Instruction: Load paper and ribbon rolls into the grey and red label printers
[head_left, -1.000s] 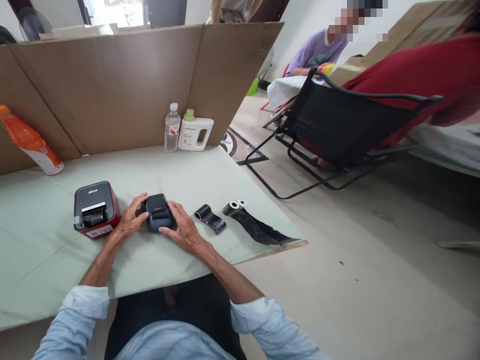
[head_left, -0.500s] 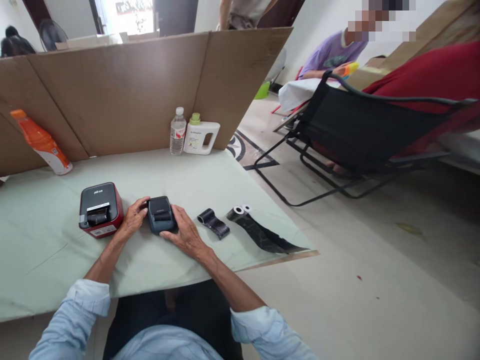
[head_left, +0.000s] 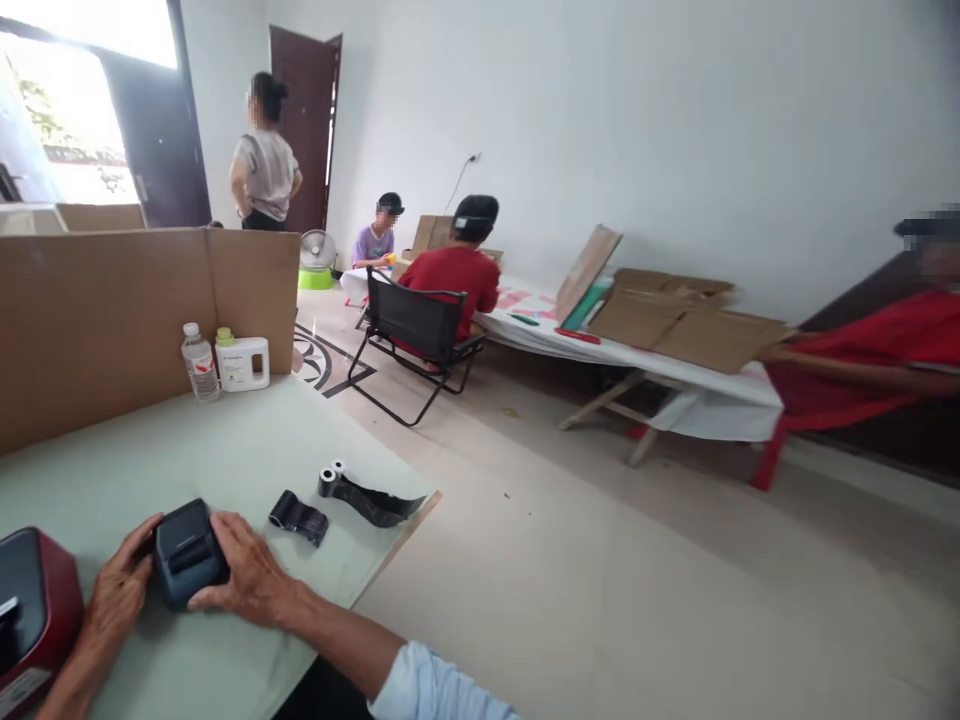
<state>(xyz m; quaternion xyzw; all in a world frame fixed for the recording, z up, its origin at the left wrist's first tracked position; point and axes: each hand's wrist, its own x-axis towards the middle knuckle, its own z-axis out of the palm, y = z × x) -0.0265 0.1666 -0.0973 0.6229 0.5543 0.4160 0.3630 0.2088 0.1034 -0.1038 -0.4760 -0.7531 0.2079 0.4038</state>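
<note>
Both hands hold a small dark blue-grey device (head_left: pixel 189 555) on the pale green tabletop (head_left: pixel 225 450). My left hand (head_left: pixel 120 590) grips its left side, and my right hand (head_left: pixel 251 575) wraps round its right side with the thumb at the near edge. Left of my left hand stands a larger red and black device (head_left: pixel 41 600), cut off by the view's edge. A black ribbon roll (head_left: pixel 300 518) lies to the right of my right hand. Beyond it are two rolls with white cores and a long black ribbon (head_left: pixel 371 502) trailing toward the table corner.
A cardboard panel (head_left: pixel 112 320) borders the table's far side, with a water bottle (head_left: pixel 200 365) and a white jug (head_left: pixel 244 365) before it. Past the table are a black folding chair (head_left: pixel 416 320), several people and a white-covered table (head_left: pixel 705 395).
The view has swung right and up, so the table now sits lower left and more of the room shows. Both hands stay on the small device.
</note>
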